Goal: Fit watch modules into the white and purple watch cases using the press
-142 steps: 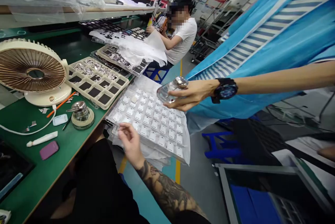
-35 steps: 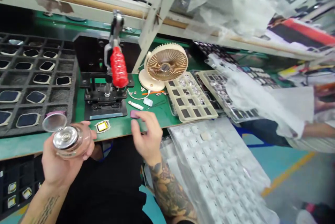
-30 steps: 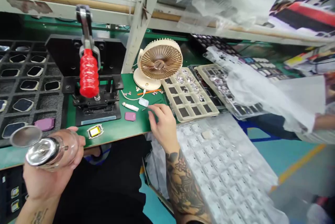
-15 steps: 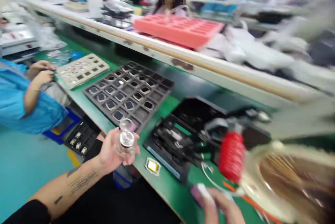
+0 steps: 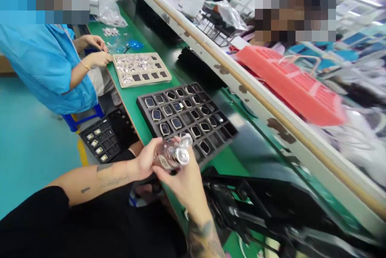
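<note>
My left hand (image 5: pixel 147 158) is closed around a small clear bottle (image 5: pixel 164 155) with a silver top and a flipped-up lid. From the near side my right hand (image 5: pixel 183 177) also grips the bottle, its thumb along the lower side and its fingers partly hidden behind it. The bottle is tilted, its silver top facing right and toward me. Just beyond it lies a dark compartment tray (image 5: pixel 144 110) holding several watch-like pieces with dark faces, partly covered by my hands.
A beige tray (image 5: pixel 121 83) of small parts lies farther left, beside a co-worker in a blue top (image 5: pixel 45 65). Black equipment (image 5: pixel 241 197) stands at right. A red crate (image 5: pixel 289 85) rests on the raised shelf. Another black tray (image 5: pixel 104 139) is low at left.
My right hand has come from the lower right to the bottle and now holds it along with my left. The bottle has tilted, and the view has swung left.
</note>
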The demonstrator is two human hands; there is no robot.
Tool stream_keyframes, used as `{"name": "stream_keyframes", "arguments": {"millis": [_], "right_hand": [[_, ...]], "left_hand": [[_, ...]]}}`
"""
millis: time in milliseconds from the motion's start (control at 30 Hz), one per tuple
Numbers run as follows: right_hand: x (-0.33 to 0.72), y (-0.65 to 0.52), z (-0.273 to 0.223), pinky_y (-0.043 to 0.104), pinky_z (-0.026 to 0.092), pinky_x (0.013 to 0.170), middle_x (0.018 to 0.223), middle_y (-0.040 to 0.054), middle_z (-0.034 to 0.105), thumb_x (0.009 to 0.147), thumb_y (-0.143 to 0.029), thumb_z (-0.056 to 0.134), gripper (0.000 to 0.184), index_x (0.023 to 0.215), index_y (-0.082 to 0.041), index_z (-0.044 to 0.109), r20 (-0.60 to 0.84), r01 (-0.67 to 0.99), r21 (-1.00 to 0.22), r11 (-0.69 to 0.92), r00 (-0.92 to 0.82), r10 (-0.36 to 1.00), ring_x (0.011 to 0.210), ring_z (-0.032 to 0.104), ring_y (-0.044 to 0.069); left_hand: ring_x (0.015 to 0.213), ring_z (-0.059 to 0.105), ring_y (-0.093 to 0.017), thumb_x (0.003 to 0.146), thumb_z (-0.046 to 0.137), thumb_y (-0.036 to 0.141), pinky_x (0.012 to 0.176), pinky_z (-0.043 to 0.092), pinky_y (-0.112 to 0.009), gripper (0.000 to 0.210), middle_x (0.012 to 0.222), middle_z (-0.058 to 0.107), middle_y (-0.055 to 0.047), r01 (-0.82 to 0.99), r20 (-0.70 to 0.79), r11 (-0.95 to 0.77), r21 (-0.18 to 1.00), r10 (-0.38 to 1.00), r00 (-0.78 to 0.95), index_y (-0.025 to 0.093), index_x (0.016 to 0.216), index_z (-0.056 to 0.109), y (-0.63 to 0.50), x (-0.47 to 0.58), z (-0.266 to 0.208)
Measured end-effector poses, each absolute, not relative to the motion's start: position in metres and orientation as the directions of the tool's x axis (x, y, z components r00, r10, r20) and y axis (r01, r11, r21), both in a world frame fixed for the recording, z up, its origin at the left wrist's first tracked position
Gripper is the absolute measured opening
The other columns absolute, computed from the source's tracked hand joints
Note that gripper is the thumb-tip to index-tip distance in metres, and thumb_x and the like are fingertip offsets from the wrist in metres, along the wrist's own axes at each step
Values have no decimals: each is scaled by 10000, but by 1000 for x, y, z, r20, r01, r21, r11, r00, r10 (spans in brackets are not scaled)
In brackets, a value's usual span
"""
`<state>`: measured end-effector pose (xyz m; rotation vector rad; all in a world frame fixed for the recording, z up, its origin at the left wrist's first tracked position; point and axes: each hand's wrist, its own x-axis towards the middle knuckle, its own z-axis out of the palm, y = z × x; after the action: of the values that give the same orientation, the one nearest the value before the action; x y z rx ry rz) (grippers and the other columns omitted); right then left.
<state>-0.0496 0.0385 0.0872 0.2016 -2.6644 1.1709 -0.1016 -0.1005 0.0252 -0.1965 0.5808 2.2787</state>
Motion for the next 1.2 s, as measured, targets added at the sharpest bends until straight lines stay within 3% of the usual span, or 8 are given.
{"name": "stream_keyframes", "arguments": {"millis": [200,333,433,567,667,767,967,1200], "right_hand": [[-82,23,94,476,620,1149,1444,124,715,776,-356,979,765,1449,-227,638,214,-201,-744,637,-975,-57,1320,726,311],[-112,12,104,443,656,1025,1338,93,763,742,-356,985,731,1395,-238,680,293,-202,-696,689,-956,16,1189,772,298],[-154,6,109,463,657,1019,1277,92,792,757,-424,985,728,1390,-227,685,370,-208,-678,705,-925,83,1135,790,305],[-237,7,120,504,650,1026,1210,100,791,760,-538,989,684,1299,-219,715,491,-239,-604,760,-863,118,1097,779,326],[-310,8,123,539,648,1012,1152,99,771,741,-605,994,667,1207,-225,707,538,-258,-559,788,-836,108,1066,759,339],[-382,5,119,549,647,1012,1165,101,755,756,-606,985,655,1191,-231,671,535,-295,-578,761,-841,79,1081,747,338],[-517,-17,99,545,622,1087,1235,104,717,737,-482,989,674,1242,-225,623,472,-343,-640,687,-882,0,1167,718,328],[-644,-49,85,508,543,1213,1361,163,666,732,-313,967,700,1293,-165,577,294,-188,-726,661,-954,52,1298,670,320]], "left_hand": [[707,761,-242,1063,629,581,654,591,-319,466,858,825,-100,-694,-285,-613,377,636,-717,138,1041,775,-110,-140,35],[737,788,-286,1083,586,662,675,620,-366,577,890,828,-143,-649,-246,-578,494,624,-742,120,1071,784,-123,-176,44],[586,718,-258,1013,634,804,535,555,-352,706,859,792,-147,-540,-225,-563,626,533,-816,116,1082,780,-145,-203,42],[527,562,-152,953,752,784,483,377,-252,626,774,689,-54,-183,-151,-561,807,104,-983,165,1046,774,-183,-229,22],[661,525,-149,991,792,595,627,423,-251,375,780,607,-6,77,-64,-408,910,-321,-945,222,1007,767,-207,-255,3],[836,570,-193,955,839,442,767,477,-277,228,944,640,-20,139,26,-160,977,-560,-828,259,1068,761,-225,-289,-10],[905,629,-282,916,854,378,858,532,-396,165,962,689,-83,-30,67,221,975,-421,-905,233,973,802,-231,-313,-16],[1033,692,-332,1012,708,381,977,605,-510,166,1049,654,-120,-171,-31,402,900,-333,-943,237,957,768,-219,-296,-13]]}}
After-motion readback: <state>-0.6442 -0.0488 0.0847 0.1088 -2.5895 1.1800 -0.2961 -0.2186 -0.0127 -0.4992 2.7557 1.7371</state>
